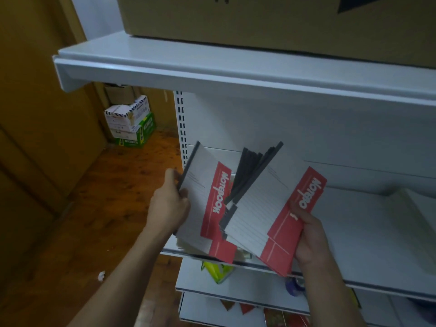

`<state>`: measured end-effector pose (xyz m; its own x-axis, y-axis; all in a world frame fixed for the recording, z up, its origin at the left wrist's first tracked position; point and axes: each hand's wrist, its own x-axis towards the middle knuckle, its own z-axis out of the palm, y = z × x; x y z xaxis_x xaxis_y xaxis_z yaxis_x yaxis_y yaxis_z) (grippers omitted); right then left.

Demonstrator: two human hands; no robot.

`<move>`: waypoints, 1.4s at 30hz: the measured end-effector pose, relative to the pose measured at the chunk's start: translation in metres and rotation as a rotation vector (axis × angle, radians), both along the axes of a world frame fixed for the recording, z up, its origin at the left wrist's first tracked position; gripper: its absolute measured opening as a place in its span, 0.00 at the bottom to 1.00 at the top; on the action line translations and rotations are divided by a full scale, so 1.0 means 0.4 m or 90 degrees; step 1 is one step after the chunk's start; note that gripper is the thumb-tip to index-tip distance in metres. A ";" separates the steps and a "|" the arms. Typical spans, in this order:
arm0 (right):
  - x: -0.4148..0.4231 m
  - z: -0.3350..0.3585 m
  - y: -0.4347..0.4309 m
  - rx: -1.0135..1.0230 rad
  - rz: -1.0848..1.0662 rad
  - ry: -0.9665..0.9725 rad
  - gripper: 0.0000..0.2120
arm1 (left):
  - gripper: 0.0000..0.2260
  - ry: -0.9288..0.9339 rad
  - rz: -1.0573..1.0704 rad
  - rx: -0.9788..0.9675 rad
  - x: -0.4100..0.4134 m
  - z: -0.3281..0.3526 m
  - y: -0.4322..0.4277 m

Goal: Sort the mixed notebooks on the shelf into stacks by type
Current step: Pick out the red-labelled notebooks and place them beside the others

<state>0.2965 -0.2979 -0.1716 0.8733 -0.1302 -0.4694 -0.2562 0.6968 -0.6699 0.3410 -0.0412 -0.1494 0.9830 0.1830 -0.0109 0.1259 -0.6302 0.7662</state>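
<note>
Head view: red-banded notebooks read "Notebook".

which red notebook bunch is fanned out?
The bunch in the right hand: dark spines splay out behind its top cover. The batch in the left hand shows one spine.
</note>
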 end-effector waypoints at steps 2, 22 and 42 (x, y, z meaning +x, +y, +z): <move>0.005 -0.003 0.010 0.007 0.005 0.006 0.05 | 0.14 0.009 0.022 0.047 -0.006 -0.024 0.001; -0.025 0.003 -0.029 -0.038 -0.021 0.015 0.05 | 0.28 0.125 -0.052 0.323 -0.013 -0.068 -0.005; -0.006 0.028 0.043 -0.028 0.041 0.027 0.03 | 0.14 0.184 -0.137 -0.611 -0.051 0.018 0.001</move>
<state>0.2943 -0.2806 -0.1606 0.8603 -0.0954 -0.5008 -0.3282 0.6482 -0.6871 0.3205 -0.0407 -0.1423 0.9308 -0.2072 -0.3012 0.3419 0.2015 0.9179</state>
